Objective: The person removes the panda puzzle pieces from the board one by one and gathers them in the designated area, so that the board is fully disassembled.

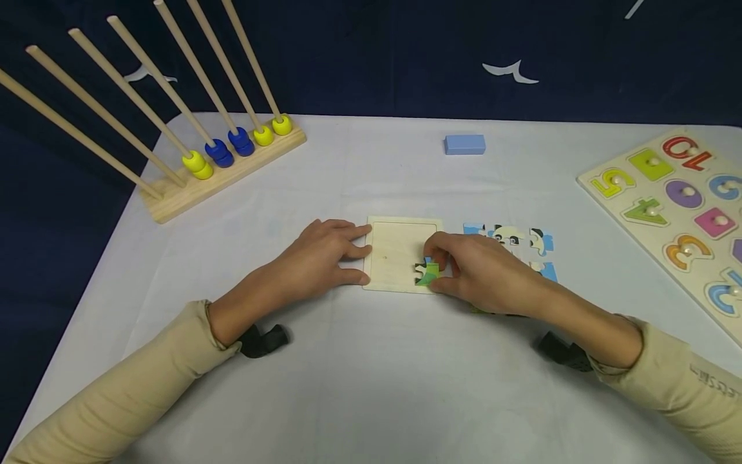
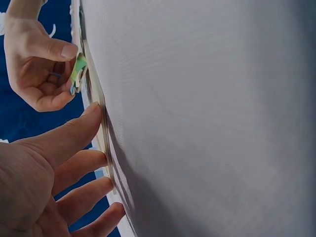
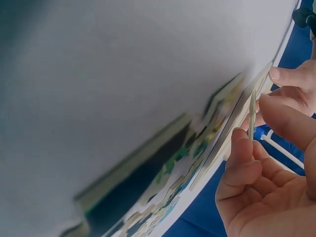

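Note:
A square wooden puzzle tray (image 1: 394,251) lies flat on the white table, its bare inside showing. My left hand (image 1: 321,254) rests at the tray's left edge, fingertips and thumb touching the rim with the fingers spread. Between thumb and fingers my right hand (image 1: 484,270) pinches a green puzzle piece (image 1: 428,273) over the tray's lower right part. In the right wrist view that piece (image 3: 252,116) is seen edge-on, tilted up from the tray. Loose panda puzzle pieces (image 1: 542,241) lie right of the tray, partly hidden under my right hand.
At the back left stands a wooden bead rack (image 1: 226,177) with tall pegs and yellow and blue beads. A blue block (image 1: 465,144) lies toward the back. The number puzzle board (image 1: 655,222) is at the right. Dark cloth (image 1: 394,58) hangs behind the table.

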The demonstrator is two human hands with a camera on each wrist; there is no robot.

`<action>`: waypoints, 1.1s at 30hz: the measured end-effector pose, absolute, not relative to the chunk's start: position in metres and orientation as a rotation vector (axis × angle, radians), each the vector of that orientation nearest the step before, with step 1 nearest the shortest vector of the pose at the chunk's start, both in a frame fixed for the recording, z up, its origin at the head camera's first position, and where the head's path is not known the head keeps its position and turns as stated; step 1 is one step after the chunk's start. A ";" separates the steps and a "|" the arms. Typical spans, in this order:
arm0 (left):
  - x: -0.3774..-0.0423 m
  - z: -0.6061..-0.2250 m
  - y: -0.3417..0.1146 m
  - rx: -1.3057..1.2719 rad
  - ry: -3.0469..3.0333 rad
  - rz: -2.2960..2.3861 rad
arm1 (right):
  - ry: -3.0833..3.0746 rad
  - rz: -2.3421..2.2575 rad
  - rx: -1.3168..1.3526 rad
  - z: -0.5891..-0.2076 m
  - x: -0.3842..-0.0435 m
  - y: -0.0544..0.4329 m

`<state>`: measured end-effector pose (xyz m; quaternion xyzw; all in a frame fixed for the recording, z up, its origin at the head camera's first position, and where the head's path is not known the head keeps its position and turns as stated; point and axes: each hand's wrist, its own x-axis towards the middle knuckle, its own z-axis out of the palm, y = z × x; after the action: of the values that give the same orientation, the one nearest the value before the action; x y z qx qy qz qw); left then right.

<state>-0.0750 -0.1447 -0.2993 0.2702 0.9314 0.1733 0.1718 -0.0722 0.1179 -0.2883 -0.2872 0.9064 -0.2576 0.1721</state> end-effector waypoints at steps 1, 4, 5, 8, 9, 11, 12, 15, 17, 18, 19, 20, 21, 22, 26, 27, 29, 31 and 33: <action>-0.075 -0.299 -0.145 0.767 2.644 0.492 | 2.575 -0.728 -0.814 -0.288 -0.072 0.117; -0.075 -0.299 -0.144 0.766 2.648 0.491 | 2.585 -0.708 -0.813 -0.288 -0.073 0.116; -0.075 -0.298 -0.144 0.762 2.648 0.491 | 2.587 -0.702 -0.812 -0.287 -0.073 0.116; -0.075 -0.298 -0.144 0.763 2.649 0.487 | 2.598 -0.680 -0.805 -0.287 -0.073 0.115; -0.075 -0.298 -0.144 0.764 2.649 0.484 | 2.602 -0.674 -0.804 -0.287 -0.073 0.114; -0.075 -0.299 -0.143 0.767 2.650 0.479 | 2.611 -0.658 -0.807 -0.287 -0.073 0.114; -0.076 -0.299 -0.143 0.770 2.652 0.478 | 2.617 -0.646 -0.811 -0.287 -0.073 0.113; -0.076 -0.299 -0.143 0.770 2.652 0.477 | 2.630 -0.618 -0.821 -0.287 -0.072 0.113; -0.075 -0.299 -0.143 0.772 2.652 0.473 | 2.633 -0.608 -0.825 -0.286 -0.071 0.113; -0.075 -0.299 -0.143 0.771 2.650 0.474 | 2.632 -0.608 -0.826 -0.286 -0.071 0.113; -0.075 -0.298 -0.143 0.774 2.651 0.471 | 2.630 -0.612 -0.828 -0.286 -0.071 0.113; -0.075 -0.298 -0.143 0.773 2.650 0.470 | 2.630 -0.617 -0.831 -0.286 -0.070 0.114; -0.075 -0.298 -0.143 0.774 2.649 0.470 | 2.630 -0.625 -0.836 -0.286 -0.070 0.114; -0.075 -0.299 -0.143 0.774 2.649 0.469 | 2.629 -0.634 -0.840 -0.286 -0.070 0.115; -0.075 -0.299 -0.143 0.780 2.649 0.471 | 2.628 -0.683 -0.860 -0.285 -0.067 0.119; -0.075 -0.299 -0.144 0.782 2.649 0.471 | 2.626 -0.697 -0.867 -0.285 -0.066 0.121; -0.075 -0.299 -0.144 0.785 2.648 0.474 | 2.620 -0.719 -0.873 -0.284 -0.065 0.124; -0.075 -0.299 -0.144 0.784 2.645 0.478 | 2.619 -0.731 -0.880 -0.284 -0.064 0.128; -0.075 -0.299 -0.145 0.785 2.643 0.484 | 2.621 -0.736 -0.886 -0.284 -0.063 0.131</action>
<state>-0.0748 -0.1447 -0.2991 0.2765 0.9303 0.1704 0.1704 -0.0628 0.1313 -0.2837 -0.3064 0.9066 -0.2547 0.1388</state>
